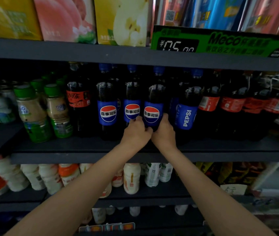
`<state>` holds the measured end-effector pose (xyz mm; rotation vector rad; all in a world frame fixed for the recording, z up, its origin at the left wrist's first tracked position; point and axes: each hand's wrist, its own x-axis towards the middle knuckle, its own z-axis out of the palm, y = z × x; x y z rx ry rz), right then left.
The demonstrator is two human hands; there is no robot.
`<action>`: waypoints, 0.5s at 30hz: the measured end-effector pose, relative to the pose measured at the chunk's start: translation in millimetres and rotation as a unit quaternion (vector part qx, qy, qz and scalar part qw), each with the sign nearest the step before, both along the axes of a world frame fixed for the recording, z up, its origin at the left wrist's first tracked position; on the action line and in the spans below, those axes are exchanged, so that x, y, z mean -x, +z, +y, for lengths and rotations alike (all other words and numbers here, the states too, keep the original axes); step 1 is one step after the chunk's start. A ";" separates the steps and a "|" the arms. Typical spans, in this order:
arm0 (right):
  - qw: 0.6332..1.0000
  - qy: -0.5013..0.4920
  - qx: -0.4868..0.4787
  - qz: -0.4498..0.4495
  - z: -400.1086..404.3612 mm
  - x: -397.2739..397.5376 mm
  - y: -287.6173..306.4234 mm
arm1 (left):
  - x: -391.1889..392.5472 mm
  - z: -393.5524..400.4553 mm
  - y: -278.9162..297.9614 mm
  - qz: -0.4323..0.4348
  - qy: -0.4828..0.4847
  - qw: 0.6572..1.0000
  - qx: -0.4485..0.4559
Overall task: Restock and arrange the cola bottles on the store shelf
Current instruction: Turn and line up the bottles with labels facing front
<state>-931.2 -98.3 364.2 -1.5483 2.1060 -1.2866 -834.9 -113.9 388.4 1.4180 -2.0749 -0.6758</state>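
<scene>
This is a shop, seen at its drinks aisle. Dark shelves (135, 53) run in tiers, each packed with rows of the same goods: juice cartons (67, 19) on top, cola bottles (107, 106) with blue labels beside red-labelled ones (230, 106) in the middle, and white milk-drink bottles (131, 178) below. A green price sign (220, 42) with a yen mark and digits stands on the upper shelf edge.
</scene>
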 end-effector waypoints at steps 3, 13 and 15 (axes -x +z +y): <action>1.000 0.005 0.010 0.000 -0.8 -2.2 -2.3 | 1.4 -1.0 4.5 -0.028 0.000 0.999 0.020; 0.996 0.020 -0.083 -0.005 -2.2 7.9 -0.8 | 13.5 -5.6 8.2 -0.021 -0.016 1.000 -0.009; 0.995 0.028 -0.095 -0.027 -5.8 10.3 -0.6 | 13.6 -7.9 8.1 -0.022 -0.016 1.000 -0.013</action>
